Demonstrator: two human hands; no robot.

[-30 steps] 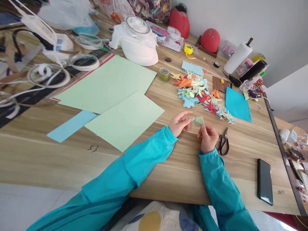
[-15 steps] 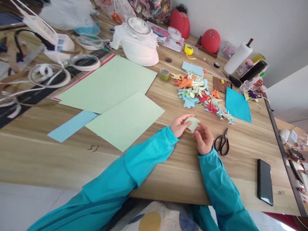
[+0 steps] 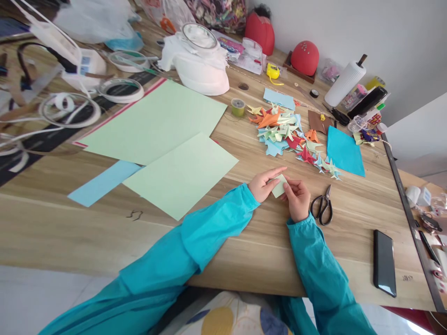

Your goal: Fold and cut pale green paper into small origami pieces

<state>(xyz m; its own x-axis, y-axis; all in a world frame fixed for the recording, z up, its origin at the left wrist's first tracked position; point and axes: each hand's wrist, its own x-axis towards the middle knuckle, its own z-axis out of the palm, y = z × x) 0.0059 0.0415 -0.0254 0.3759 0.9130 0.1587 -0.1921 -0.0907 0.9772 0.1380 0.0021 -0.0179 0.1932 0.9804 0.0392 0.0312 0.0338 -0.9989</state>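
A small folded piece of pale green paper [image 3: 279, 187] is between my two hands, a little above the table. My left hand [image 3: 262, 185] grips its left side, thumb in front and fingers stretched along the back. On the other side, my right hand [image 3: 297, 195] pinches the paper's right edge between thumb and curled fingers. Black-handled scissors [image 3: 321, 208] lie just right of my right hand. Beyond my hands is a heap of folded paper cranes [image 3: 275, 130] in orange, green, red and blue. Larger pale green sheets [image 3: 183, 174] lie to my left.
A blue paper strip [image 3: 103, 184] sticks out from under the green sheets. A phone [image 3: 384, 263] rests at the right front, and a turquoise cloth [image 3: 345, 151] lies right of the cranes. Farther back are a thread spool [image 3: 238, 108], a yellow tape measure [image 3: 273, 71] and a white bundle [image 3: 200, 65].
The small green paper has turned between my hands and now shows a narrower, diamond-like face. My right thumb has moved up onto its edge.
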